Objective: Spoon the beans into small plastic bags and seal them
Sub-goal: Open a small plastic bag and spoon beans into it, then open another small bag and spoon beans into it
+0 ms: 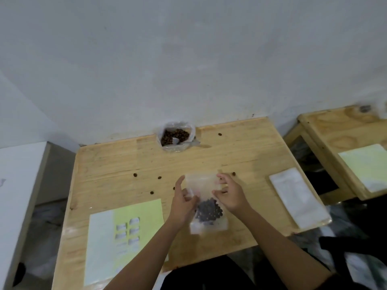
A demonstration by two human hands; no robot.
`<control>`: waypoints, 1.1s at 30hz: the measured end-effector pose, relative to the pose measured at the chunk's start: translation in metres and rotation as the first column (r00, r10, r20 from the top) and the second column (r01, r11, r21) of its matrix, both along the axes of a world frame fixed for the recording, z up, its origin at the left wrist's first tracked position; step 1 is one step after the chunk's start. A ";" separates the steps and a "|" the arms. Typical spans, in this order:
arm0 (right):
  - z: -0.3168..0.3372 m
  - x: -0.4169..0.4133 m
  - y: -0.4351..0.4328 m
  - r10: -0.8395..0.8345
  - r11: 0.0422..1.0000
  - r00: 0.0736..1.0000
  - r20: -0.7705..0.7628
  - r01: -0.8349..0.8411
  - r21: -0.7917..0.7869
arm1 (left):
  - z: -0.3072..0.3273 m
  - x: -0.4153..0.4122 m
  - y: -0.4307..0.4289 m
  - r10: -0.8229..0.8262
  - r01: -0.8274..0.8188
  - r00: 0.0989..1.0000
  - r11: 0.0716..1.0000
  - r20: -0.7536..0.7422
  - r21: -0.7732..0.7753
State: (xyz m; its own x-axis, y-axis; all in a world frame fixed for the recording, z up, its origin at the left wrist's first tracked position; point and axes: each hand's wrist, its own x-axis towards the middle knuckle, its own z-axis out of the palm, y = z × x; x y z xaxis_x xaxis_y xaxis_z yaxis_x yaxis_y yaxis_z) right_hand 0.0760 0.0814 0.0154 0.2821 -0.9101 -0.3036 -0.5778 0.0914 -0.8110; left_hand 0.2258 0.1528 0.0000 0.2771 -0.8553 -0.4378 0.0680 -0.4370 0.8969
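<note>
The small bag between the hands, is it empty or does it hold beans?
Partly filled. Dark beans lie in the half of the small bag nearer the person; the far half looks clear. Seal: cannot tell.

You are working at a small hand-packing station in a bare room. A plain wooden table stands against a scuffed white wall, with a second table of the same kind just beside it. On the boards lie an open bag of beans, a stack of empty pouches and a sheet of labels.
</note>
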 end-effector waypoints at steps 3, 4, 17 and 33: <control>-0.013 -0.010 0.012 0.058 0.998 0.998 -0.038 -0.058 -0.011 | -0.013 -0.008 0.015 -0.030 0.030 1.000 0.998 -0.002 0.054; -0.017 -0.013 0.014 0.081 0.997 0.996 -0.047 -0.082 -0.009 | -0.015 -0.008 0.018 -0.045 0.044 0.999 0.997 0.013 0.069; -0.041 -0.024 0.008 0.302 0.937 0.943 -0.136 -0.320 -0.140 | -0.022 -0.023 0.032 -0.172 0.122 0.826 0.984 0.538 0.126; -0.004 -0.177 -0.085 -0.112 0.932 0.983 -0.147 0.052 -0.359 | 0.012 -0.146 -0.092 -0.319 0.417 0.639 0.908 0.700 0.032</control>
State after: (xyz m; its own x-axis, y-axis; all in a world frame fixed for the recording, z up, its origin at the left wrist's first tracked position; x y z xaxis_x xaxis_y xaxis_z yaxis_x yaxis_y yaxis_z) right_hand -0.1007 -0.0038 0.0110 0.1758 -0.9844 0.0059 -0.7069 -0.1304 -0.6952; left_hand 0.0801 0.0605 0.0124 0.1030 -0.9839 -0.1459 -0.7185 -0.1750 0.6731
